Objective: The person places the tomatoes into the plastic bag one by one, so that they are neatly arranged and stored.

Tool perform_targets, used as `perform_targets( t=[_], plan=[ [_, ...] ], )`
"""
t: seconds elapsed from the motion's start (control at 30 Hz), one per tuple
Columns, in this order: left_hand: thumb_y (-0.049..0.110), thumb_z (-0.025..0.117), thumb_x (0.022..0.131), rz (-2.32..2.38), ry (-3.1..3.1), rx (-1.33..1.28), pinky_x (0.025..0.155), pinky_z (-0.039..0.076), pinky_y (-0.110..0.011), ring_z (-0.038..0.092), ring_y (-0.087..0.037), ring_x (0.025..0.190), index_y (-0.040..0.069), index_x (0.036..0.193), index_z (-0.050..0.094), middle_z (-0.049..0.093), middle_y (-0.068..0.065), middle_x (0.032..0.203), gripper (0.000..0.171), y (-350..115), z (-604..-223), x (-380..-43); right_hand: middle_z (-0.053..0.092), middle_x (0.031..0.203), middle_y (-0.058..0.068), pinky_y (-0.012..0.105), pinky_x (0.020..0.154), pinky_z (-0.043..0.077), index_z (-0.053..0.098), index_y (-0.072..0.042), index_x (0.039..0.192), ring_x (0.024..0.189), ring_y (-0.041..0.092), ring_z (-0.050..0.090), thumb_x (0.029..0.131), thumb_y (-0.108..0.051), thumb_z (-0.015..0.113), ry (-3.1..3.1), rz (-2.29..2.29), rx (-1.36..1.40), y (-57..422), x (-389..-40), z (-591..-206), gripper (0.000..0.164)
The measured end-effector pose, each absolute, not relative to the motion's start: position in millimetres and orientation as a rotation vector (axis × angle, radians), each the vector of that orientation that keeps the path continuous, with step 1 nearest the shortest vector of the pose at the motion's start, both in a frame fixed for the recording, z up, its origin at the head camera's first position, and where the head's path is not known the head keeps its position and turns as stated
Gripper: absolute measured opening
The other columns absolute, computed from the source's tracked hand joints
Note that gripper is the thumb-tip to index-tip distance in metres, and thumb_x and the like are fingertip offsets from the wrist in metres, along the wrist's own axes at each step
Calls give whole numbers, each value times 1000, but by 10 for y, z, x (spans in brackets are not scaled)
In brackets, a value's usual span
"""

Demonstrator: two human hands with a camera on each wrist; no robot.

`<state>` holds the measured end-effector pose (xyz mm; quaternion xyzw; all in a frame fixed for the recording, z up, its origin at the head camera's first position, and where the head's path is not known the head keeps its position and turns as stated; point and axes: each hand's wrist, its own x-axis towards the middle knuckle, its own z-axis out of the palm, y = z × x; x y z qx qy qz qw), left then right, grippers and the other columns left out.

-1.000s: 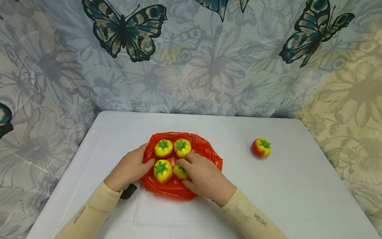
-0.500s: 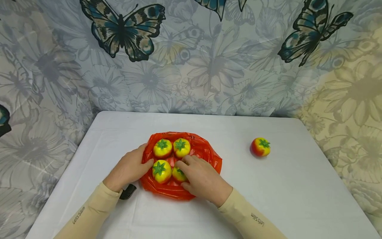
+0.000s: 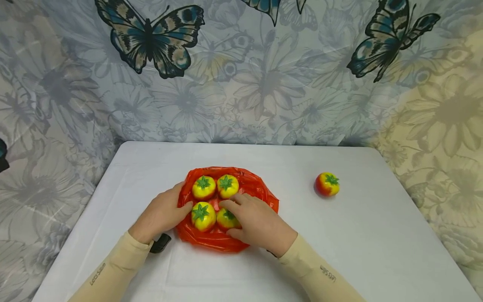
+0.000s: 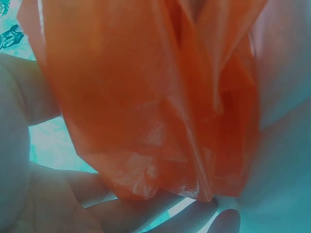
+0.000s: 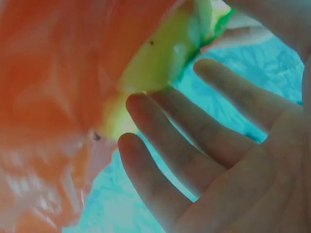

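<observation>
A red plastic bag, its rim rolled open, sits on the table in the head view. Inside it stand several yellow-and-red fruits with green star-shaped leaf tops, tomato-like in look. My left hand grips the bag's left rim, thumb on the inner side; its wrist view shows the red plastic between thumb and fingers. Over the bag's right side, my right hand has its fingers loosely spread around the lower right fruit, partly covering it. In the right wrist view those fingers look nearly straight, beside the bag and a fruit.
Another red-and-yellow fruit lies on the white table to the right of the bag. A small black object shows beneath the left wrist. Cloth printed with flowers and butterflies hangs behind the table.
The head view has shifted slightly. My right hand's fingers have spread a little, showing more of the lower right fruit than half a second ago. The left hand keeps its place on the bag.
</observation>
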<state>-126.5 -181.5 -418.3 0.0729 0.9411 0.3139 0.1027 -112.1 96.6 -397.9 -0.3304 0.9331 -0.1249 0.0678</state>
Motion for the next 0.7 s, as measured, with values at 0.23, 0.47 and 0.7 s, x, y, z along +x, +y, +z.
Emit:
perform_targets(
  t=[0.23, 0.47, 0.7],
  plan=[
    [32, 60, 107, 928, 2767, 216, 108, 58, -57, 69, -30, 126, 7, 168, 36, 64, -15, 152, 70, -1795, -4172, -1258, 67, 141, 4, 45, 107, 60, 66, -18, 147, 126, 23, 67, 91, -44, 87, 2912, -496, -843, 1302, -1301, -3802, 65],
    [32, 60, 107, 914, 2765, 200, 109, 56, -60, 68, -32, 129, 6, 168, 36, 64, -16, 153, 70, -1786, -4159, -1242, 65, 146, 12, 57, 111, 56, 63, -13, 149, 135, 36, 63, 95, -39, 84, 3052, -584, -524, 1935, -1603, -3712, 64],
    [32, 61, 107, 900, 2774, 204, 107, 58, -60, 68, -33, 127, 4, 167, 36, 64, -18, 152, 71, -1775, -4159, -1242, 60, 145, 28, 67, 107, 51, 57, -5, 152, 126, 46, 62, 100, -39, 77, 3097, -530, -222, 2628, -1771, -3731, 65]
  ],
)
